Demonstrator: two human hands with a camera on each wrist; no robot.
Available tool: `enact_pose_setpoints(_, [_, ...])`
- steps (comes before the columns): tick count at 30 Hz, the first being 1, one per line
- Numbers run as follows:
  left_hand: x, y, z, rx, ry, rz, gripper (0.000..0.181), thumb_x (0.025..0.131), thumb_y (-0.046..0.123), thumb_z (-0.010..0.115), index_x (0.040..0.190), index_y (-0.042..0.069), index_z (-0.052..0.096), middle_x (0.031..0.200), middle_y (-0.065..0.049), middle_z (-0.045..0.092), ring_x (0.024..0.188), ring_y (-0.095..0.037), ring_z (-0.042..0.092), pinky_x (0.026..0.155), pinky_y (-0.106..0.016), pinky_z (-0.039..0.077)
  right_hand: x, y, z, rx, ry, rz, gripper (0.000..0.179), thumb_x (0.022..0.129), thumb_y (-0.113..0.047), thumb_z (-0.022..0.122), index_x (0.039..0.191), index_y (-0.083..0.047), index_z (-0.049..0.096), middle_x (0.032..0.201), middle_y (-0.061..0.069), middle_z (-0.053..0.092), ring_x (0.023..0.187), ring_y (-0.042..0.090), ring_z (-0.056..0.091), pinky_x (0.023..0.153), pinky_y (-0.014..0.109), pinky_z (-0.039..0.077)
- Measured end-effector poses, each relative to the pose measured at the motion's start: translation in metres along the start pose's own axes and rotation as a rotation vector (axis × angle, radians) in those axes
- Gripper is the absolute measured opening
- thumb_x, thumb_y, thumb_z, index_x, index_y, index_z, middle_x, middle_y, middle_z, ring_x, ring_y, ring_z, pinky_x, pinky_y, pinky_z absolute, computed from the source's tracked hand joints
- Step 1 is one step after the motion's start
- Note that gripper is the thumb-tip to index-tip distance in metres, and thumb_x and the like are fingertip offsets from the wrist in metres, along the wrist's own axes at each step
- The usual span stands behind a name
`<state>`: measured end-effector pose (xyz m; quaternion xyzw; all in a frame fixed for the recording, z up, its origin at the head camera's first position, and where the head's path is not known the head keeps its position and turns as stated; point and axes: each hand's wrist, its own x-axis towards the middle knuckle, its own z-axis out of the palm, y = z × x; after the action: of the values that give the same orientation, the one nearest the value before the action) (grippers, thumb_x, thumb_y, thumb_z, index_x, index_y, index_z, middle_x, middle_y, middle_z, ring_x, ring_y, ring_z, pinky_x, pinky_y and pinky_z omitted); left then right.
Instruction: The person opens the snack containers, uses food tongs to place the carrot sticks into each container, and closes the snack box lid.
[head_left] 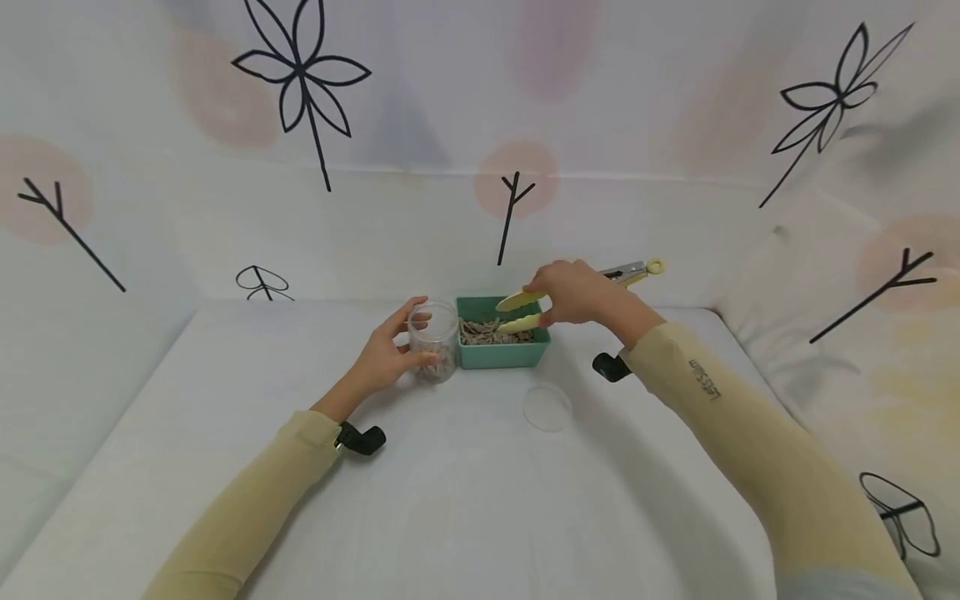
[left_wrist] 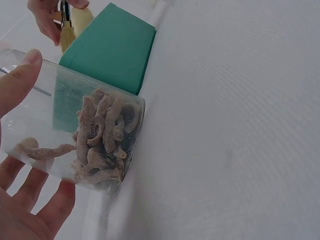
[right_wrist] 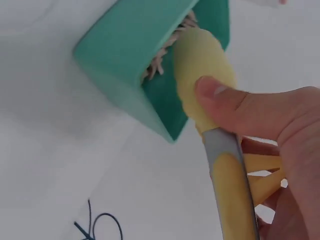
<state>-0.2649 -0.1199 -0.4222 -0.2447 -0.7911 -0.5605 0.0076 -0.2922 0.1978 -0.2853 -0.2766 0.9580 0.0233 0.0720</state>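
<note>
My left hand [head_left: 384,357] grips a clear jar [head_left: 435,329] round its side, thumb on one side and fingers on the other. Brown, twisted dried strips [left_wrist: 102,135] fill its lower part in the left wrist view. Against the jar's right side stands a green box [head_left: 502,357] holding more of these strips [head_left: 487,332]. Above the box, my right hand [head_left: 573,292] holds yellow-tipped metal tongs [head_left: 626,271], thumb on one arm and fingers round the other. The tong tips are spread and reach down into the box.
A clear round lid [head_left: 547,407] lies on the white table [head_left: 450,500] in front of the box. Behind the box rises a white cloth backdrop [head_left: 405,225] with drawn plants. Black wrist cameras [head_left: 362,439] sit at both cuffs.
</note>
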Motion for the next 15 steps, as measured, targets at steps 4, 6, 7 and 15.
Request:
enact_pose_setpoints(4, [-0.001,0.000,0.000,0.000,0.000,0.000,0.089,0.085,0.017,0.082,0.157,0.030,0.031,0.145,-0.007,0.050,0.126,-0.025,0.047,0.100,-0.054,0.045,0.004,-0.005,-0.001,-0.195,-0.040,-0.059,0.060,0.078,-0.026,0.087,0.133,-0.015,0.066,0.133,0.010,0.061,0.122,0.035,0.051,0.097,0.055,0.039])
enact_pose_setpoints(6, [-0.001,-0.001,0.000,-0.002,-0.002,0.002,0.088,0.085,0.017,0.082,0.156,0.034,0.032,0.145,-0.007,0.050,0.126,-0.025,0.047,0.100,-0.054,0.045,0.005,-0.008,-0.002,-0.260,-0.053,-0.087,0.061,0.076,-0.024,0.089,0.133,-0.017,0.067,0.132,0.008,0.061,0.120,0.034,0.051,0.097,0.054,0.039])
enact_pose_setpoints(7, [-0.001,-0.001,0.000,-0.001,-0.004,0.003,0.088,0.086,0.018,0.082,0.155,0.035,0.032,0.145,-0.007,0.049,0.126,-0.025,0.047,0.100,-0.054,0.046,0.006,-0.009,-0.002,-0.283,-0.058,-0.100,0.061,0.075,-0.023,0.090,0.132,-0.017,0.067,0.132,0.007,0.062,0.118,0.033,0.052,0.096,0.053,0.039])
enact_pose_setpoints(15, [0.000,-0.003,-0.001,0.010,0.003,0.009,0.089,0.085,0.018,0.082,0.157,0.025,0.031,0.145,-0.008,0.050,0.126,-0.026,0.047,0.100,-0.055,0.046,0.014,-0.018,0.008,-0.318,0.029,-0.193,0.048,0.079,-0.003,0.083,0.124,-0.016,0.073,0.123,0.006,0.067,0.105,0.031,0.054,0.091,0.049,0.041])
